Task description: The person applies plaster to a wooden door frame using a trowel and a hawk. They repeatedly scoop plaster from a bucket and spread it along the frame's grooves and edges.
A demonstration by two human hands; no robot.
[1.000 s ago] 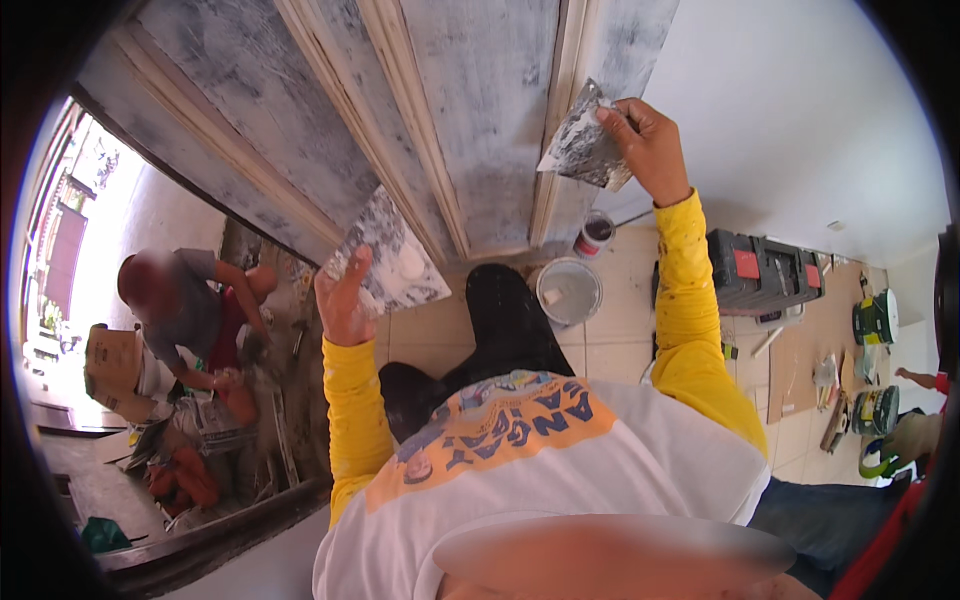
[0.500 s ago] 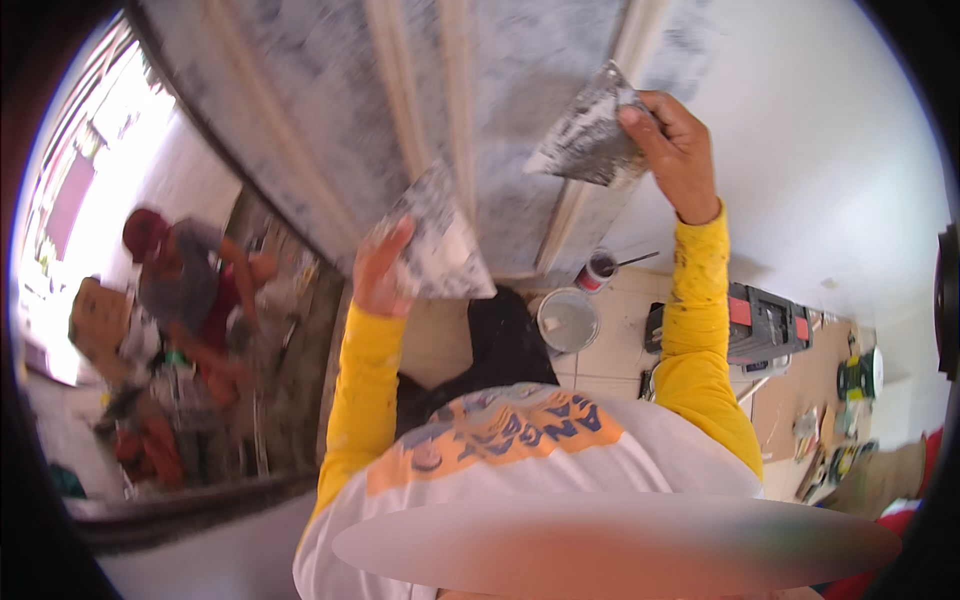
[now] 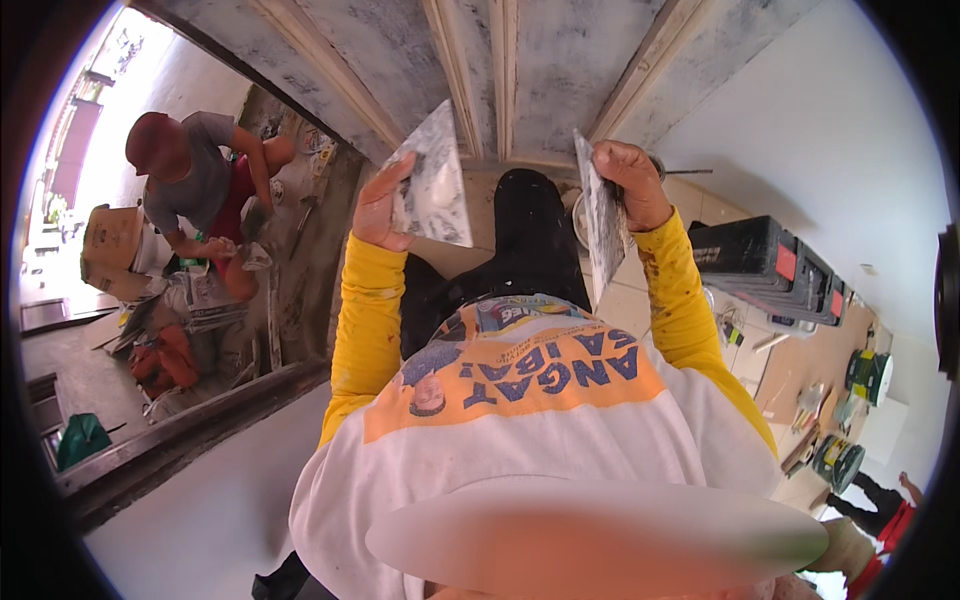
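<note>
My left hand (image 3: 382, 205) grips a flat putty knife (image 3: 435, 180) by its edge, the broad face turned up and smeared with white filler, a small lump near its middle. My right hand (image 3: 634, 184) is closed on a second putty knife (image 3: 601, 215), tilted almost edge-on, with grey-white smears on its blade. The two blades are apart, held over my lap. Beyond them stands a door panel (image 3: 560, 70) with raised wooden strips and patchy white and grey filler. Behind the right blade a bucket (image 3: 580, 220) is mostly hidden.
A black toolbox with red latches (image 3: 770, 265) lies on the floor at right, with tools and green containers (image 3: 868, 376) farther off. At left, past a dark frame (image 3: 190, 450), a co-worker (image 3: 195, 190) crouches among bags and a cardboard box (image 3: 112, 250). Another person (image 3: 890, 520) is at lower right.
My right hand has come down and inward from the panel, turning its putty knife edge-on. My left hand has risen slightly with its putty knife. The view has shifted, showing more of my shirt.
</note>
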